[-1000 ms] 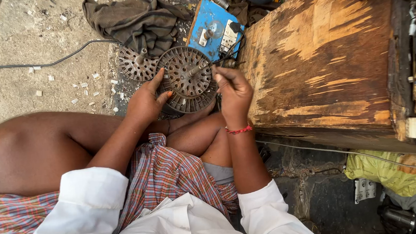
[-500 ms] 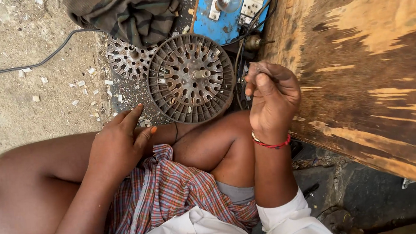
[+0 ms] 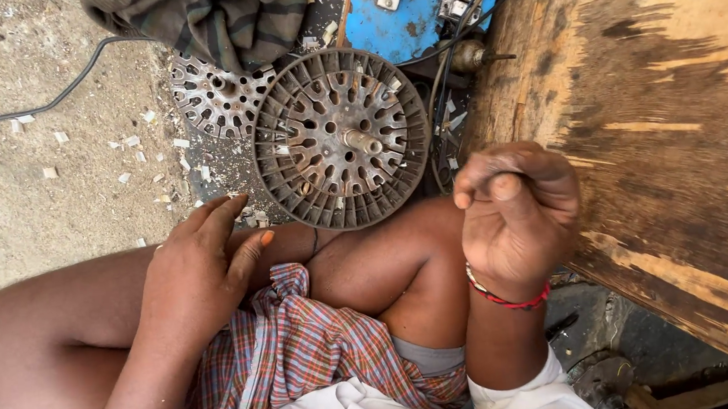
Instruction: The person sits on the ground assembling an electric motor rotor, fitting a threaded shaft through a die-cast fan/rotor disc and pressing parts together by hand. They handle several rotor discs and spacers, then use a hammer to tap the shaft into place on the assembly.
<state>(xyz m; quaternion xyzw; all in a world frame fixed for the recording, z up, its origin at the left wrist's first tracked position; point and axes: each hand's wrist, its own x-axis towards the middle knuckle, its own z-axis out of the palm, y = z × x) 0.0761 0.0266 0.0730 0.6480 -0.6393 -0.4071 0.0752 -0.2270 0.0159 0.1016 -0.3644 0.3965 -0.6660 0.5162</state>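
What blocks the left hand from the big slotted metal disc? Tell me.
Nothing visible. The left hand rests on the leg, fingers toward the slotted disc; only littered ground lies between. The right hand is raised beside it.

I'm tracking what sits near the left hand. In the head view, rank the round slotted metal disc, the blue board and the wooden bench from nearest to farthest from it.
From the left hand, resting on the thigh:
1. Round slotted metal disc, just above and right of the fingertips.
2. Blue board, beyond the disc at the top edge.
3. Wooden bench, far right, past the raised right hand.
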